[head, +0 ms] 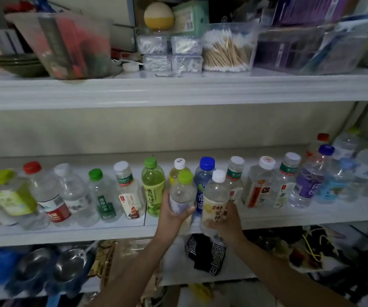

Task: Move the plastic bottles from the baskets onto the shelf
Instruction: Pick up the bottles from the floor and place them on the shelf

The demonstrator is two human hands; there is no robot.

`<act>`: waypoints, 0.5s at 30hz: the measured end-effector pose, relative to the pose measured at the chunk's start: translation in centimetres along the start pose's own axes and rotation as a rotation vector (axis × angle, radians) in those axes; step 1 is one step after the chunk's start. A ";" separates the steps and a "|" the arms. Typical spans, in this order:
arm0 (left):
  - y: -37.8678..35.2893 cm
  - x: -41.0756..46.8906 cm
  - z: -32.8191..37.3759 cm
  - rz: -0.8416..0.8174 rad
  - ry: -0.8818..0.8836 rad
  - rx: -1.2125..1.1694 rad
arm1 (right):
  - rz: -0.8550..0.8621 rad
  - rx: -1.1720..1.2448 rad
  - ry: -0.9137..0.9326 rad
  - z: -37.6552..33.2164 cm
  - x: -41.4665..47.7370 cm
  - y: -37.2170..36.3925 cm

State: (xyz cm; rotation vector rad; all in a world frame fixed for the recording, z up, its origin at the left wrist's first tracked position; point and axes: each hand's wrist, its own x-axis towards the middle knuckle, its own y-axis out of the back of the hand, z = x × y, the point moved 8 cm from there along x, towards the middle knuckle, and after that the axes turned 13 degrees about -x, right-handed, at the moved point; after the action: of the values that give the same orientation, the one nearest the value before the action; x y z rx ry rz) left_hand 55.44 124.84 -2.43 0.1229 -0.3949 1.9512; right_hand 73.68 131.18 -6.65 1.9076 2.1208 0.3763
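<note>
Two bottles held at the front edge of the middle shelf

A row of plastic bottles stood along the middle shelf (pixel 90 233), running from a lime-capped bottle (pixel 8 191) near its left end, past a red-capped bottle (pixel 46 196) and a green tea bottle (pixel 153 187). Near the middle of the front edge, the left hand (pixel 174 214) had its grip curled round a green-capped bottle (pixel 183 191), which was upright and just in front of the row. Just beside it, the right hand (pixel 225 222) had its grip wrapped round the lower half of a white-capped bottle (pixel 215 196) with a yellow label. Its base seemed to hang below the front edge, though blur made that hard to judge. Further right, a purple-labelled bottle (pixel 309 182) stood toward the shelf's right end. On the upper shelf, a clear box of cotton swabs (pixel 227 52) sat above the hands.
</note>
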 end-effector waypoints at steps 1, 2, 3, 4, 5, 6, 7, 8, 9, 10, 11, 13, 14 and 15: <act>0.1 -0.1 -0.1 0.019 0.005 -0.001 | 0.005 -0.024 0.004 -0.1 0.0 0.0; 0.2 0.0 -0.3 0.040 0.016 -0.004 | 0.004 -0.040 0.007 -0.2 0.0 0.0; 0.4 0.1 -0.5 0.058 0.028 -0.008 | 0.002 -0.047 0.007 -0.1 0.1 -0.1; 0.5 0.2 -0.7 0.071 0.043 -0.009 | 0.000 -0.053 0.004 0.0 0.1 -0.3; 0.6 0.3 -0.9 0.079 0.057 -0.008 | 0.000 -0.060 0.000 0.0 0.2 -0.4; 0.7 0.5 -0.9 0.087 0.064 -0.006 | 0.001 -0.075 -0.002 0.0 0.2 -0.6; 0.8 0.7 -1.0 0.095 0.067 -0.005 | -0.003 -0.094 0.000 -0.2 0.2 -0.8; 0.8 0.9 -1.0 0.100 0.070 -0.006 | -0.007 -0.115 0.002 -0.3 0.3 -1.0; 0.9 1.1 -1.1 0.101 0.069 -0.010 | -0.012 -0.129 0.007 -0.4 0.4 -1.3; 0.9 1.2 -1.2 0.099 0.066 -0.013 | -0.018 -0.137 0.011 -0.5 0.5 -1.5; 0.9 1.4 -1.3 0.096 0.064 -0.013 | -0.024 -0.144 0.013 -0.6 0.6 -1.7; 0.9 1.4 -1.6 0.080 0.064 -0.013 | -0.026 -0.174 0.021 -0.9 0.8 -1.9; 0.9 1.3 -1.7 0.067 0.064 -0.012 | -0.023 -0.189 0.026 -1.1 0.9 -2.0; 0.9 1.3 -1.9 0.053 0.065 -0.012 | -0.018 -0.198 0.031 -1.2 0.9 -2.0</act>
State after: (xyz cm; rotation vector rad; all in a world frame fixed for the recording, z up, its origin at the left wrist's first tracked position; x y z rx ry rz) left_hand 54.27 126.25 -4.06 0.0415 -0.3697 1.9994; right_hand 71.27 131.85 -6.29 1.7813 2.0337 0.5917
